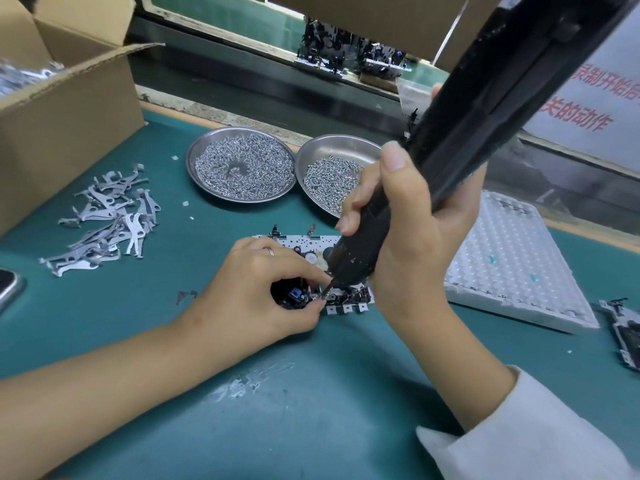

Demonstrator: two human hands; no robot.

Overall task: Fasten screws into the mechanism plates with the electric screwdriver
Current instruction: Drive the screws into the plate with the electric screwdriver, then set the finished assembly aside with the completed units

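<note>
We see the right hand (405, 237) wrapped around the black electric screwdriver (460, 126), fingers curled over the barrel and the thumb lying up along its near side. The tool leans steeply, its body running up toward the top right corner, its tip (327, 289) down on the mechanism plate (349, 299). That plate lies flat on the green mat (311, 410), just in front of the two dishes, with black and white parts and small gears on its face.

The left hand (256, 289) rests on the left part of the plate, a ring (269, 251) on one finger. Its forefinger and thumb are drawn together right beside the screwdriver tip; we think they pinch a screw or steady the part there, but the spot is too small and shaded to be sure.

Behind the plate stand two round metal dishes, touching rim to rim. The left dish (194, 150) holds a wide ring of small silver fasteners; the right dish (311, 150) holds a heap of screws (329, 181) and is partly hidden by the right hand. To the left, a loose pile of flat stamped metal levers (107, 220) lies on the mat, near an open cardboard box (69, 109). To the right of the plate sits a white dimpled plastic tray (512, 271), and past it, at the frame's edge, another mechanism assembly (623, 330). Along the far side runs a conveyor (242, 84) carrying more dark assemblies (349, 53). A white sleeve (519, 434) covers the right forearm.
</note>
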